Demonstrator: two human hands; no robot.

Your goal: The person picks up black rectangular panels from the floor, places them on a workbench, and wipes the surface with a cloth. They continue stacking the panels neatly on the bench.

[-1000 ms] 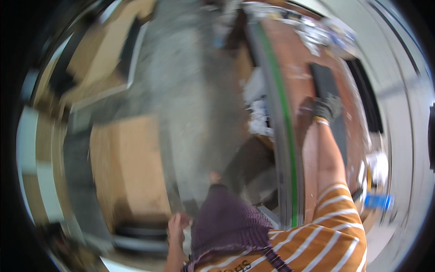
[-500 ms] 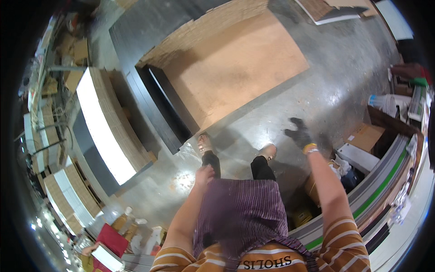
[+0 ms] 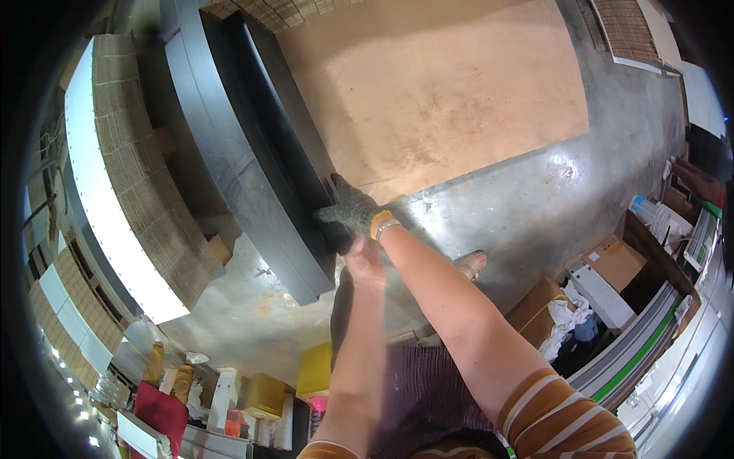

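My right hand (image 3: pixel 352 208) wears a dark grey glove with a yellow cuff. Its thumb and fingers are spread, over the near end of a long black panel (image 3: pixel 287 126); whether it touches the panel is unclear. My bare left hand (image 3: pixel 365 264) is just below the glove, slightly blurred. Its fingers look bent together, and what they hold, if anything, is hidden. Beside the upright black panel lies a wider black board (image 3: pixel 222 145). To their right, a large flat brown board (image 3: pixel 443 92) lies on the floor.
At left stands a stack of boards with a white top (image 3: pixel 115 183). Cardboard boxes (image 3: pixel 614 262) and long grey strips (image 3: pixel 634 344) line the right side. Yellow containers (image 3: pixel 264 396) and a red cushion-like thing (image 3: pixel 160 417) sit at lower left. The floor (image 3: pixel 535 183) is grey and smooth.
My gloved right hand has swung left from over the open floor to the black panel's end. My left hand has moved in beside it. The boards appear closer in view.
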